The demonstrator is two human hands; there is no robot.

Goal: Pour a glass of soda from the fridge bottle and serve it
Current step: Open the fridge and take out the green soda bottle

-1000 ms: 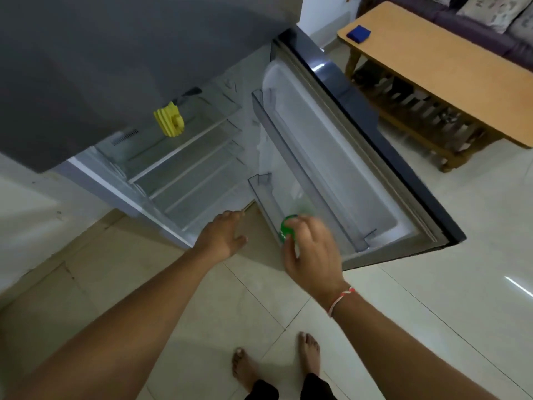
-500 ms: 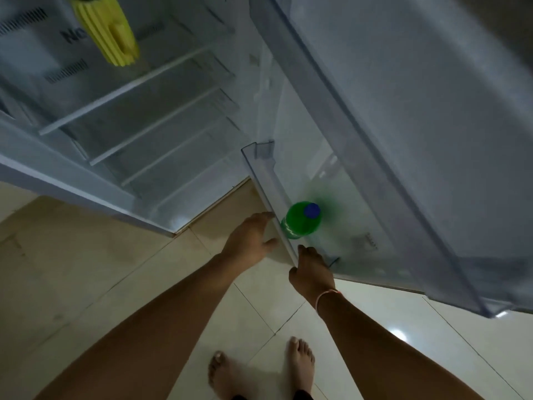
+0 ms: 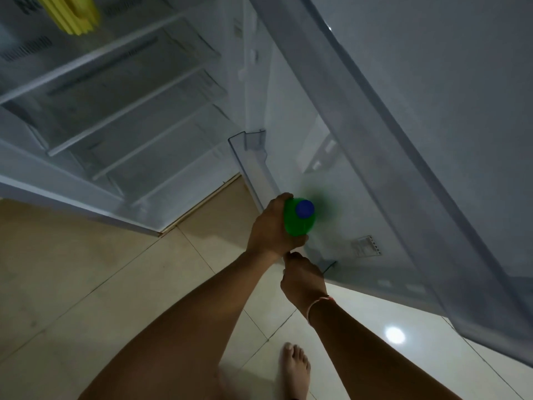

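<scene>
A green soda bottle (image 3: pixel 297 227) with a blue cap (image 3: pixel 305 208) stands in the clear lower door shelf (image 3: pixel 253 166) of the open fridge, seen from above. My left hand (image 3: pixel 268 229) is wrapped around the bottle's shoulder from the left. Just below it, my right hand (image 3: pixel 302 280) is curled against the front rim of that door shelf, its fingertips hidden. The bottle's lower body is hidden inside the shelf. No glass is in view.
The open fridge door (image 3: pixel 432 140) fills the right side, and the fridge's glass shelves (image 3: pixel 129 111) are at the left. A yellow object (image 3: pixel 72 13) sits on the top shelf. Below are beige floor tiles (image 3: pixel 86 284) and my bare foot (image 3: pixel 294 368).
My left hand has moved right from the floor side and closed around the green bottle. My right hand stays low at the door shelf's rim. The camera has moved closer.
</scene>
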